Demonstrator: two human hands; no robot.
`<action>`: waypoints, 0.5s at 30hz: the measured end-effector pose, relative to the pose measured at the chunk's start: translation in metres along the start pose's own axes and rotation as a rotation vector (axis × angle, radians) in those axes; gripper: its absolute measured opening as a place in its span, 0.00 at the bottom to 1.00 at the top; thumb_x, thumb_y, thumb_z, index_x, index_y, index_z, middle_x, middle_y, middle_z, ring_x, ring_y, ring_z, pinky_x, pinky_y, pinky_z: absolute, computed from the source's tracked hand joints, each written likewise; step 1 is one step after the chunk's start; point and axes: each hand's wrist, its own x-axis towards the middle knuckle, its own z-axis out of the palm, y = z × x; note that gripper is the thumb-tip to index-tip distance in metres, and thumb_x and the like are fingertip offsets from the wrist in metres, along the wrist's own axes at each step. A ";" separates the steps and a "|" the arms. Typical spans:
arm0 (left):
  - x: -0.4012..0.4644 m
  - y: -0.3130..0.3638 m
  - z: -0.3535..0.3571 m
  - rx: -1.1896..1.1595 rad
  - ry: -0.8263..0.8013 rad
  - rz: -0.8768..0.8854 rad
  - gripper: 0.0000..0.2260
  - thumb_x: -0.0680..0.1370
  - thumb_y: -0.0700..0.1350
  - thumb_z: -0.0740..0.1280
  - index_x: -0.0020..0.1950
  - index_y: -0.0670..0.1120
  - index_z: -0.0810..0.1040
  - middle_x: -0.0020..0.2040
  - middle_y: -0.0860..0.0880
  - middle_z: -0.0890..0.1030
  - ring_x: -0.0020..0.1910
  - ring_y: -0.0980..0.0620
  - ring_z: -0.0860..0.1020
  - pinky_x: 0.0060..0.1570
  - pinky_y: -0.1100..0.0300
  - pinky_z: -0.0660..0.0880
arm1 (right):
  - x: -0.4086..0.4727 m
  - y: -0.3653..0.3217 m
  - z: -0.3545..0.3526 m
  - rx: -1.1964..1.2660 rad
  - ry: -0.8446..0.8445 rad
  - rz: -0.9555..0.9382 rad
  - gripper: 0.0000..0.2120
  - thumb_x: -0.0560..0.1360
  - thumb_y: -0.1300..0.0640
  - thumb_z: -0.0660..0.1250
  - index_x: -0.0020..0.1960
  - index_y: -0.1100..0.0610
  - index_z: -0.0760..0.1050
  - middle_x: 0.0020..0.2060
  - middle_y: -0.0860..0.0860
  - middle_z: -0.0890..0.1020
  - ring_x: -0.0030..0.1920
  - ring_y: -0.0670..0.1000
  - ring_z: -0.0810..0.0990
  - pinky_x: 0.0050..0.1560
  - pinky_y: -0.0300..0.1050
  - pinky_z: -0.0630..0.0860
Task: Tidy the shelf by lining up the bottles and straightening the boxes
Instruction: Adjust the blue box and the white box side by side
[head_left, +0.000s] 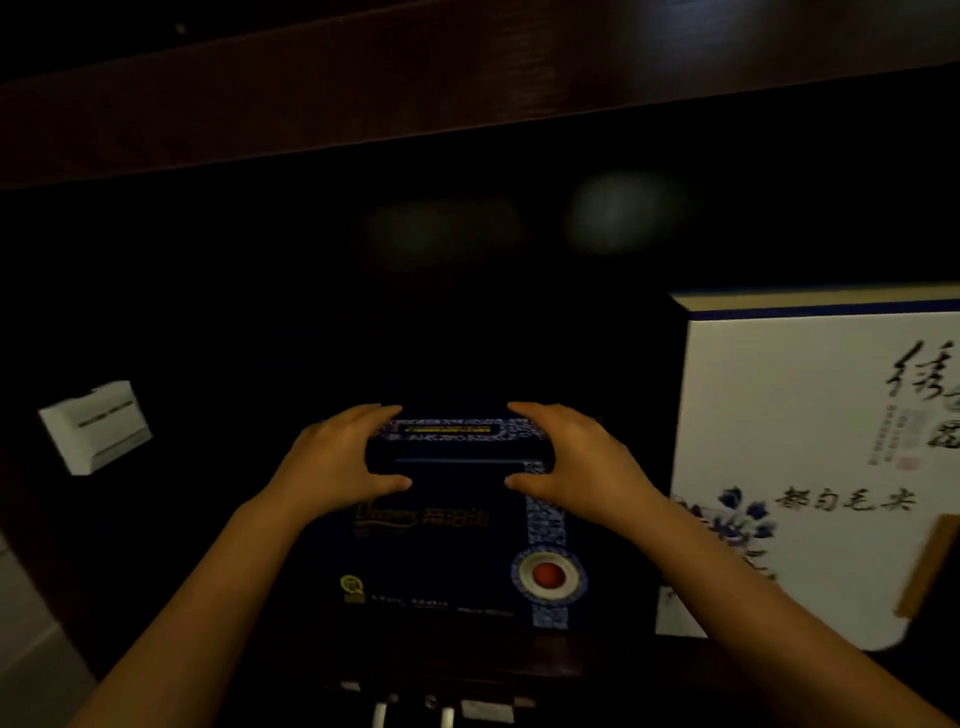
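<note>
Hands, left (332, 462) and right (576, 462), clamped on top corners of blue box (452, 525), centre shelf, near edge. Looks roughly square; white box (810, 467) right, upright. Bottles unseen, probably pending.

The dark blue box (457, 545) looks like smooth printed cardboard with a slight sheen. The white box (810, 441) beside it has a matt, paper-like face. The shelf board (467, 78) above is dark, polished-looking wood.
</note>
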 end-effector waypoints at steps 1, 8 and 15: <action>0.004 -0.014 -0.002 0.053 -0.045 -0.012 0.43 0.66 0.61 0.72 0.75 0.57 0.53 0.77 0.50 0.57 0.75 0.49 0.57 0.72 0.44 0.60 | 0.011 -0.005 0.008 -0.083 -0.025 0.000 0.38 0.71 0.45 0.68 0.74 0.47 0.51 0.74 0.50 0.60 0.73 0.53 0.60 0.69 0.52 0.64; 0.022 -0.072 0.014 0.126 -0.317 -0.093 0.47 0.66 0.63 0.71 0.74 0.61 0.43 0.78 0.51 0.42 0.77 0.47 0.42 0.70 0.33 0.50 | 0.069 -0.004 0.048 -0.437 -0.317 0.062 0.50 0.65 0.41 0.72 0.73 0.40 0.41 0.76 0.48 0.41 0.75 0.55 0.39 0.70 0.72 0.43; 0.025 -0.082 0.029 -0.019 -0.223 -0.010 0.46 0.66 0.62 0.72 0.75 0.59 0.47 0.78 0.49 0.47 0.77 0.46 0.46 0.74 0.50 0.52 | 0.080 0.011 0.062 -0.459 -0.476 0.128 0.51 0.63 0.37 0.72 0.71 0.34 0.38 0.76 0.46 0.41 0.75 0.55 0.39 0.66 0.77 0.44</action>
